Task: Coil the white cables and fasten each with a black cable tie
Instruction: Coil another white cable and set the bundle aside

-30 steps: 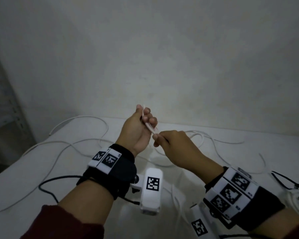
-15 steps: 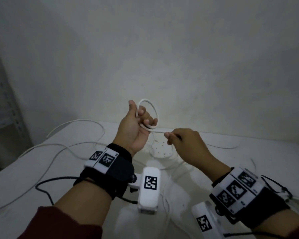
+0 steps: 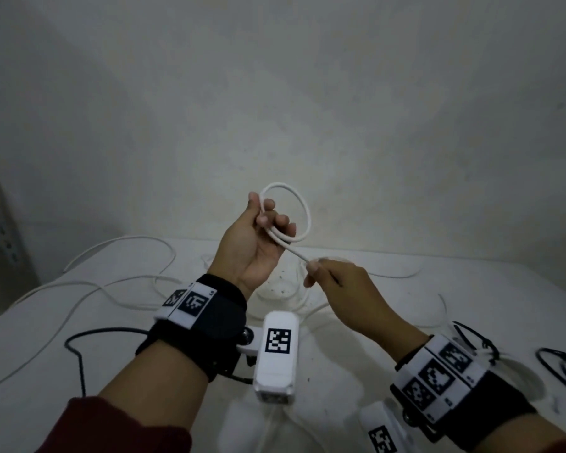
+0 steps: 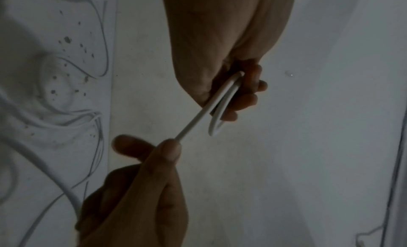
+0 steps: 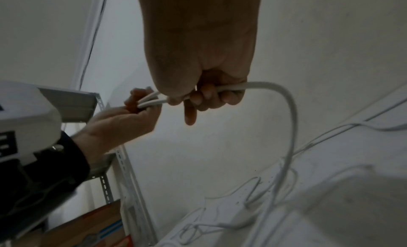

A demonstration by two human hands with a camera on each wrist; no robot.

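Note:
My left hand (image 3: 258, 237) is raised above the table and grips a white cable loop (image 3: 303, 207) between thumb and curled fingers. The same cable (image 4: 193, 123) runs straight down to my right hand (image 3: 321, 271), which pinches it just below and right of the left hand. Behind the right hand (image 5: 198, 97) the cable (image 5: 290, 114) arcs down to the table. Black cable ties (image 3: 562, 364) lie at the table's right edge, beyond my right wrist. More white cables (image 3: 89, 289) trail loose over the left of the table.
The table (image 3: 471, 289) is white, with a plain wall behind. A metal shelf frame (image 5: 123, 163) stands to the left, with a cardboard box (image 5: 88, 224) low in it. A thin black lead (image 3: 79, 354) runs from my left wrist unit across the table.
The loop in my left hand has grown from a short fold to a wide ring. My right hand has slid down the cable, away from the left.

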